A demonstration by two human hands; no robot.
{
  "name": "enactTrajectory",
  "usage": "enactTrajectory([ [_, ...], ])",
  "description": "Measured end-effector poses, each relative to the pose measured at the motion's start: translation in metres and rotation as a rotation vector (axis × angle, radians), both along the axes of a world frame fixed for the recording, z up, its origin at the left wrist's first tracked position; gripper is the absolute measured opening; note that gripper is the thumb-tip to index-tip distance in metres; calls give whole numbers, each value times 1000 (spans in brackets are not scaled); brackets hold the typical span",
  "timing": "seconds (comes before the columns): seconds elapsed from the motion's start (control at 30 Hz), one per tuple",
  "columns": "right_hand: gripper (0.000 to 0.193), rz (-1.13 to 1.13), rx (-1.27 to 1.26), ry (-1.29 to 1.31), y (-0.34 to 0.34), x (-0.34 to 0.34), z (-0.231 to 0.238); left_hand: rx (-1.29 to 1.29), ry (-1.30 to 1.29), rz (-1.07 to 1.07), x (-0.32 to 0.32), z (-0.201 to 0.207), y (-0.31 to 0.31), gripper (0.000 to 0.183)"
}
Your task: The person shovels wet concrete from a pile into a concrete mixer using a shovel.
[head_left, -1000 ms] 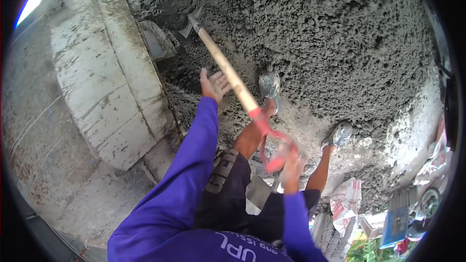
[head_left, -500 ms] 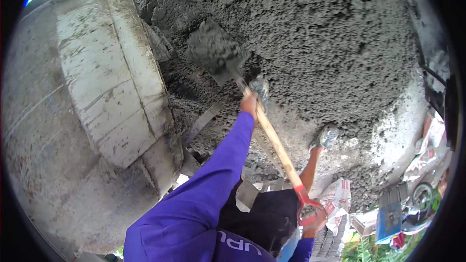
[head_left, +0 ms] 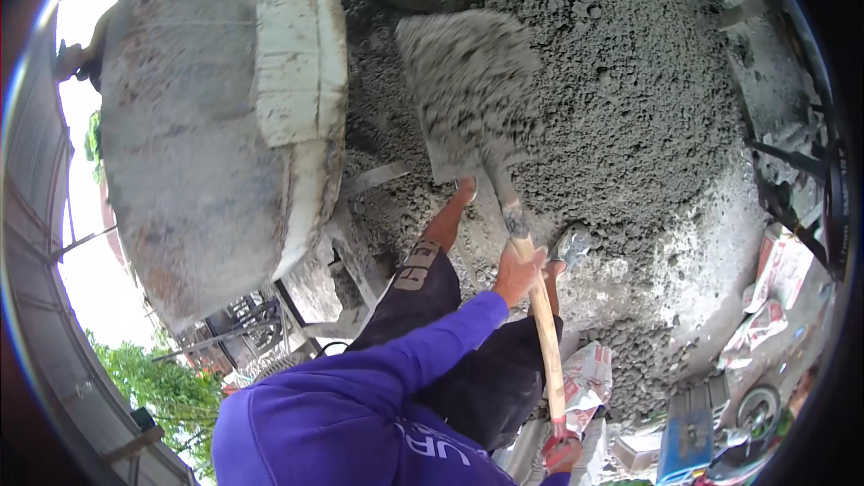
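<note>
Both my hands are on a shovel (head_left: 546,328) with a wooden shaft and a red grip. My left hand (head_left: 519,274) is wrapped round the shaft below the metal socket. At the rear end, my right hand (head_left: 562,453) closes on the red grip. The square blade carries a load of wet grey concrete (head_left: 472,81) and is raised above the ground, slightly blurred. Beneath and beyond it spreads a wide heap of grey concrete mix (head_left: 630,99). My legs stand at the near edge of the heap.
A large concrete-crusted mixer drum (head_left: 216,126) fills the left side on a metal frame. Crumpled sacks (head_left: 589,373) lie near my right leg, with more at the far right. A blue box (head_left: 686,445) and a wheel (head_left: 759,409) sit at the lower right.
The loaded shovel blade has come up off the heap, nearer and larger in view. My left hand has drawn back closer to my body, and the view has turned toward the left.
</note>
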State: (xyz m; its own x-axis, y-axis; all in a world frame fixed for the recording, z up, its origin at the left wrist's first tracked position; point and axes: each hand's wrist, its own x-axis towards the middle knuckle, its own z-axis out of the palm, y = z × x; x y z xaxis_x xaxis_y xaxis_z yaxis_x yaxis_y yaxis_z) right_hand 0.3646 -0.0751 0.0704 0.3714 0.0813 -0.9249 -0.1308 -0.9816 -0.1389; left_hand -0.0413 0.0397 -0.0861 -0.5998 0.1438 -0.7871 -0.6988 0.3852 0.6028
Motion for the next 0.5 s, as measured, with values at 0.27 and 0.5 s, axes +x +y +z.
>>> enactTrajectory([
  [0.27, 14, 11, 40, 28, -21, -4, 51, -296, -176, 55, -29, -87, -56, 14],
  [0.5, 14, 112, 92, 63, -27, -120, 61, -376, -236, -35, -35, -188, -150, 24],
])
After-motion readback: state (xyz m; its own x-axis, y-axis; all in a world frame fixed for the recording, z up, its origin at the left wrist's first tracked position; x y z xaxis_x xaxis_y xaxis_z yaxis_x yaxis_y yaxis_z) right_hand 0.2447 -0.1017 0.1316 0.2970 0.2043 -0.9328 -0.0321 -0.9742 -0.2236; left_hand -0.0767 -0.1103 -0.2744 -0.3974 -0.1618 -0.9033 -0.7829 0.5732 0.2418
